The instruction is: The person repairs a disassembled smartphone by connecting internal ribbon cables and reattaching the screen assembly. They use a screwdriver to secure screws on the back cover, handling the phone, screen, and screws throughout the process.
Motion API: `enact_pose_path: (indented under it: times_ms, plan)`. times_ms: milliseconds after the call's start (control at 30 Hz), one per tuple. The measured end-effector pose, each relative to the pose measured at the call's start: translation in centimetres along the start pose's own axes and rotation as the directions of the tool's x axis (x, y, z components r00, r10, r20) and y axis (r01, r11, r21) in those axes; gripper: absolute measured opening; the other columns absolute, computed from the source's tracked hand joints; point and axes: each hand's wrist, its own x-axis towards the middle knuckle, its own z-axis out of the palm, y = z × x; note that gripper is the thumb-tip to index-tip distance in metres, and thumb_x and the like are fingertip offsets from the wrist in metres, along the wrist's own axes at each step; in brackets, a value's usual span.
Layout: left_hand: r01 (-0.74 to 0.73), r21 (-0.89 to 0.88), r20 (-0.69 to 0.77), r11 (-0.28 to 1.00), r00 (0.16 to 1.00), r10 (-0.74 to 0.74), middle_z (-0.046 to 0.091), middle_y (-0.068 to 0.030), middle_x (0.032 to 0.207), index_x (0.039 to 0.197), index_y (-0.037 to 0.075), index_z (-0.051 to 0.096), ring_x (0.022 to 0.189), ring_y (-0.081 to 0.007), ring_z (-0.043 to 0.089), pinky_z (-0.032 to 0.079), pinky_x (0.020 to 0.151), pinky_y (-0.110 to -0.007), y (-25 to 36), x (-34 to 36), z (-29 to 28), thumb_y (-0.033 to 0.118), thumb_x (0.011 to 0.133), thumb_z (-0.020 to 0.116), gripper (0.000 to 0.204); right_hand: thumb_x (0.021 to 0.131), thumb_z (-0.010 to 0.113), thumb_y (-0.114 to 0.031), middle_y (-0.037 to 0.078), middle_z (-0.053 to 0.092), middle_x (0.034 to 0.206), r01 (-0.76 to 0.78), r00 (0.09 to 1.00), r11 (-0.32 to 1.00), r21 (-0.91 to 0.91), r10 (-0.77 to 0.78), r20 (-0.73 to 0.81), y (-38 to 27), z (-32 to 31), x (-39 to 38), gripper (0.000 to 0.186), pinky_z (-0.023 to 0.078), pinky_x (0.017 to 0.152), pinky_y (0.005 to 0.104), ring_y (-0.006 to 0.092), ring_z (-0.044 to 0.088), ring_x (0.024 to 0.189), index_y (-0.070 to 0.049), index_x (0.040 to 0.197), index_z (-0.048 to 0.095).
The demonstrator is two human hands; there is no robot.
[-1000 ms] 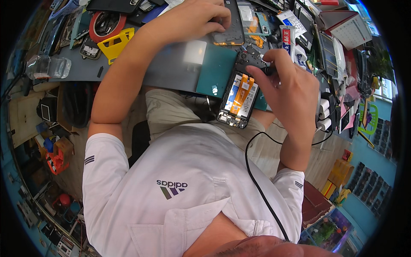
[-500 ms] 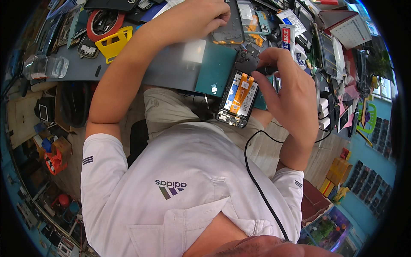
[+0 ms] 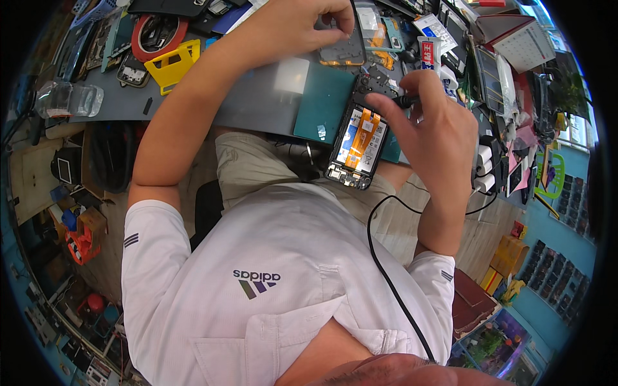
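Note:
At the desk edge lies an opened smartphone (image 3: 357,141), its battery and orange flex cable bare, its upper end under black plates. My right hand (image 3: 434,122) is over its upper right side, thumb stretched across the black plates. In its curled fingers is a dark cylindrical tool (image 3: 405,101) whose tip I cannot make out. Farther off, my left hand (image 3: 309,26) is bent over a dark phone-sized panel (image 3: 341,50), thumb and fingers pinched together; what they hold, if anything, is too small to see.
The phone lies partly on a teal mat (image 3: 318,96). To the left are a yellow stand (image 3: 174,67), a red tape roll (image 3: 159,35) and a clear plastic container (image 3: 69,100). A white, red and blue tube (image 3: 429,55) and phone parts crowd the right. A black cable (image 3: 386,270) hangs before me.
My right thumb has moved left across the phone's upper plates and its fingers have shifted. The left hand has come slightly right and nearer over the panel.

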Motion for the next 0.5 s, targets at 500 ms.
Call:
enact_pose_path:
  times_ms: [500]
  plan:
    - [0.150, -0.401, 0.214, 0.903, 0.975, -0.067, 0.073, -0.0040, 0.097, 0.152, 0.013, 0.060, 0.093, -0.0134, 0.070, 0.055, 0.089, -0.030, 2.6, -1.2, 2.7, -0.003, 0.094, 0.072, 0.061, 0.090, 0.089, -0.011, 0.010, 0.077, 0.098, 0.005, 0.961, 0.887, 0.462, 0.123, -0.248, 0.5, 1.3, -0.8, 0.034, 0.062, 0.072, 0.0304, 0.0180, 0.078, 0.086, -0.001, 0.112, 0.066]
